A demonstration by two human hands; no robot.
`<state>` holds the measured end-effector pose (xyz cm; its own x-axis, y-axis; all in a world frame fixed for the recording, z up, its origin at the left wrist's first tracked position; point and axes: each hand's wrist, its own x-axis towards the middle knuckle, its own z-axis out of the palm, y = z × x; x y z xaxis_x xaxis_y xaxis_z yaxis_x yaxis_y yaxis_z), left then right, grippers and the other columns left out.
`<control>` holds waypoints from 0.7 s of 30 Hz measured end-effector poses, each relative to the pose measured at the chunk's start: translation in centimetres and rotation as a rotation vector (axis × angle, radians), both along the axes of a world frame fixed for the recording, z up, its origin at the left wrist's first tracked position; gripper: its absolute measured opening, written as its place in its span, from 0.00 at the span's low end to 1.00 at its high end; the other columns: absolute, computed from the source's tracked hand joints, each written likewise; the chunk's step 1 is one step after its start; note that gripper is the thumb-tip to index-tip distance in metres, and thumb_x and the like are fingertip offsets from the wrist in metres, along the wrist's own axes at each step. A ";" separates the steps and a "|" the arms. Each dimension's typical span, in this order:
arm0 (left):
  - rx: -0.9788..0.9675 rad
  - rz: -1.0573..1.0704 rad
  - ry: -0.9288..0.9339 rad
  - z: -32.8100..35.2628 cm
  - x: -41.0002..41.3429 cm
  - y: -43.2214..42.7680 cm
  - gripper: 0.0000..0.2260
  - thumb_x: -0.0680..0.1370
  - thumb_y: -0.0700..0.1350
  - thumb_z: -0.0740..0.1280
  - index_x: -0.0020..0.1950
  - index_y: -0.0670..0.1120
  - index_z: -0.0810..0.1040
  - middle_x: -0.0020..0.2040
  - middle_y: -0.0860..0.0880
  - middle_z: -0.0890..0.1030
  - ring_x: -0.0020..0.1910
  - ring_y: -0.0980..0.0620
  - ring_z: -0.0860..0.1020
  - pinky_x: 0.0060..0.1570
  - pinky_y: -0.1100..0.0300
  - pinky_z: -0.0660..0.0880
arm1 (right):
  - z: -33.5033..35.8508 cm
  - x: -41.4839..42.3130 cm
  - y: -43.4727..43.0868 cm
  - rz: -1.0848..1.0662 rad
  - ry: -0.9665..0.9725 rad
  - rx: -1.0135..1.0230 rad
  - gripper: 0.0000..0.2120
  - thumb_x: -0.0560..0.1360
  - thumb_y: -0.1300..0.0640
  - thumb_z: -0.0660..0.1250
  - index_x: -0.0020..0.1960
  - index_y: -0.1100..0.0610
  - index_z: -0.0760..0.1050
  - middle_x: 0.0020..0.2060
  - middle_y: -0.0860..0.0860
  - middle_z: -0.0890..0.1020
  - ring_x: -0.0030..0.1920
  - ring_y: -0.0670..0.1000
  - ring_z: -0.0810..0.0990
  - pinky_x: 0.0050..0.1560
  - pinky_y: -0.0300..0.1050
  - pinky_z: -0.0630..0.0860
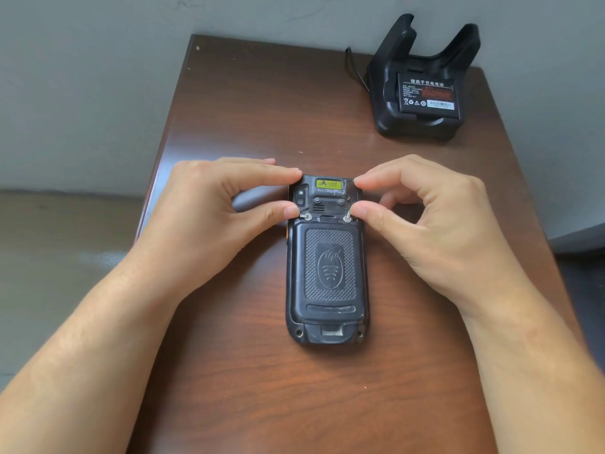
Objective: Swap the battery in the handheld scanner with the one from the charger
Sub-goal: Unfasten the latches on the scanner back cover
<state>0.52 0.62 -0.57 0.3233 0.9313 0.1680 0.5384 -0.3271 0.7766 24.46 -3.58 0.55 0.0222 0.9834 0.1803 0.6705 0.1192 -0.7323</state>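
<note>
The black handheld scanner (327, 260) lies face down in the middle of the brown table, its textured battery cover (330, 273) closed. Two small metal latches sit at the cover's top corners. My left hand (209, 217) touches the scanner's upper left edge, thumb tip on the left latch (307, 216). My right hand (435, 217) touches the upper right edge, thumb tip at the right latch (347, 218). A black charger cradle (422, 80) stands at the back right with a labelled battery (429, 95) in its slot.
The wooden table (248, 106) is narrow, with its left edge close to my left wrist and a grey wall behind. A black cable (355, 68) runs from the charger toward the wall. Grey floor lies to the left.
</note>
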 end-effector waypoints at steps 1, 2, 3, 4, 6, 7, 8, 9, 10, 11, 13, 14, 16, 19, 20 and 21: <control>0.001 0.001 0.001 0.0 0.0 0.0 0.18 0.71 0.51 0.77 0.61 0.57 0.83 0.54 0.68 0.80 0.62 0.69 0.78 0.67 0.68 0.71 | 0.1 -0.1 0.0 -0.004 -0.005 -0.010 0.09 0.71 0.54 0.78 0.51 0.52 0.84 0.47 0.46 0.86 0.41 0.50 0.83 0.50 0.46 0.79; 0.001 0.002 0.001 0.0 0.0 0.0 0.18 0.71 0.51 0.77 0.61 0.57 0.83 0.54 0.68 0.79 0.62 0.69 0.78 0.66 0.69 0.70 | 0.2 -0.1 0.0 -0.007 -0.011 -0.018 0.10 0.71 0.54 0.78 0.51 0.52 0.84 0.48 0.46 0.86 0.41 0.50 0.83 0.50 0.45 0.79; 0.001 0.002 0.002 0.0 0.0 0.0 0.18 0.71 0.51 0.77 0.61 0.57 0.83 0.54 0.69 0.79 0.62 0.69 0.77 0.66 0.70 0.70 | 0.3 -0.2 0.0 -0.009 -0.016 -0.025 0.10 0.71 0.54 0.78 0.51 0.52 0.84 0.48 0.46 0.86 0.41 0.49 0.83 0.50 0.43 0.79; 0.002 0.001 0.004 0.0 0.0 0.0 0.18 0.71 0.51 0.77 0.61 0.57 0.83 0.54 0.68 0.79 0.63 0.70 0.77 0.66 0.70 0.69 | 0.4 -0.2 0.0 -0.011 -0.020 -0.032 0.10 0.71 0.54 0.78 0.51 0.51 0.84 0.47 0.45 0.86 0.41 0.49 0.83 0.50 0.42 0.78; 0.003 0.001 0.006 0.0 0.0 0.0 0.18 0.71 0.51 0.77 0.61 0.57 0.83 0.54 0.67 0.80 0.63 0.69 0.77 0.66 0.70 0.69 | 0.6 -0.3 0.0 -0.015 -0.026 -0.050 0.10 0.71 0.53 0.78 0.51 0.50 0.84 0.45 0.43 0.85 0.42 0.48 0.83 0.49 0.37 0.77; 0.003 0.001 0.006 0.0 0.0 0.0 0.18 0.71 0.51 0.77 0.61 0.57 0.83 0.55 0.67 0.80 0.62 0.69 0.77 0.66 0.70 0.70 | 0.7 -0.3 0.0 -0.019 -0.029 -0.063 0.10 0.71 0.53 0.78 0.51 0.50 0.84 0.43 0.42 0.85 0.42 0.47 0.83 0.48 0.34 0.76; 0.001 0.001 0.005 0.0 -0.1 0.0 0.17 0.71 0.51 0.77 0.60 0.58 0.83 0.55 0.66 0.81 0.62 0.69 0.78 0.66 0.69 0.70 | 0.8 -0.2 0.0 -0.021 -0.034 -0.078 0.10 0.71 0.53 0.78 0.51 0.49 0.83 0.42 0.40 0.84 0.42 0.46 0.83 0.48 0.31 0.75; -0.001 0.002 0.004 0.0 -0.1 0.1 0.17 0.71 0.51 0.77 0.60 0.58 0.83 0.56 0.65 0.82 0.61 0.68 0.79 0.66 0.67 0.71 | 0.9 -0.2 0.0 -0.020 -0.042 -0.095 0.10 0.71 0.52 0.78 0.52 0.48 0.83 0.41 0.39 0.84 0.43 0.44 0.84 0.49 0.30 0.75; -0.004 0.001 0.001 0.0 -0.1 0.1 0.17 0.71 0.51 0.77 0.60 0.58 0.83 0.56 0.63 0.83 0.60 0.67 0.79 0.65 0.65 0.73 | 1.0 -0.3 0.0 -0.017 -0.055 -0.108 0.11 0.71 0.50 0.77 0.53 0.47 0.83 0.43 0.39 0.84 0.45 0.43 0.84 0.51 0.31 0.76; -0.007 0.000 -0.002 0.0 -0.1 0.1 0.17 0.71 0.52 0.77 0.60 0.58 0.84 0.56 0.63 0.83 0.59 0.67 0.80 0.65 0.63 0.74 | 1.0 -0.4 0.1 -0.012 -0.071 -0.109 0.12 0.71 0.48 0.76 0.54 0.47 0.82 0.45 0.40 0.85 0.48 0.43 0.83 0.54 0.32 0.76; -0.010 -0.004 -0.005 0.0 -0.1 0.2 0.16 0.72 0.52 0.77 0.60 0.58 0.84 0.55 0.63 0.84 0.58 0.65 0.81 0.63 0.60 0.75 | 1.0 -1.3 0.2 0.002 -0.084 -0.082 0.16 0.72 0.44 0.73 0.58 0.46 0.81 0.50 0.41 0.84 0.53 0.42 0.82 0.57 0.34 0.76; -0.003 -0.005 -0.004 0.0 -0.1 0.2 0.16 0.72 0.53 0.76 0.60 0.57 0.84 0.55 0.62 0.84 0.58 0.64 0.81 0.63 0.59 0.76 | 1.0 -1.9 0.3 0.009 -0.080 -0.074 0.19 0.71 0.42 0.72 0.60 0.46 0.81 0.52 0.41 0.83 0.55 0.41 0.81 0.59 0.35 0.75; 0.016 -0.005 -0.001 -0.2 -0.1 0.2 0.15 0.74 0.52 0.75 0.60 0.56 0.84 0.55 0.61 0.85 0.58 0.63 0.81 0.62 0.58 0.76 | 0.9 -3.1 0.6 0.017 -0.101 -0.086 0.23 0.69 0.38 0.70 0.61 0.45 0.80 0.55 0.41 0.81 0.58 0.43 0.80 0.62 0.42 0.76; 0.024 0.006 -0.009 -0.3 -0.1 0.2 0.14 0.74 0.52 0.72 0.60 0.56 0.84 0.55 0.61 0.85 0.58 0.63 0.81 0.62 0.58 0.76 | 1.0 -4.3 0.9 0.022 -0.141 -0.123 0.25 0.67 0.34 0.71 0.60 0.43 0.80 0.55 0.40 0.80 0.60 0.47 0.79 0.62 0.51 0.76; 0.025 0.006 -0.014 -0.4 0.0 0.2 0.14 0.74 0.51 0.72 0.60 0.56 0.84 0.55 0.60 0.85 0.58 0.63 0.81 0.62 0.57 0.77 | 1.1 -4.5 1.1 0.023 -0.140 -0.135 0.24 0.66 0.34 0.71 0.59 0.43 0.80 0.54 0.40 0.80 0.60 0.48 0.78 0.62 0.51 0.76; 0.026 0.006 -0.015 -0.4 0.0 0.2 0.14 0.74 0.51 0.72 0.60 0.56 0.84 0.55 0.61 0.85 0.58 0.62 0.81 0.62 0.57 0.77 | 1.1 -4.6 1.2 0.024 -0.140 -0.148 0.24 0.66 0.34 0.72 0.59 0.42 0.80 0.54 0.40 0.80 0.60 0.48 0.78 0.62 0.51 0.76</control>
<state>0.48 0.79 -1.00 0.3149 0.9284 0.1973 0.5288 -0.3443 0.7758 19.86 -2.34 1.69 -0.0170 0.9993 0.0334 0.7652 0.0345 -0.6428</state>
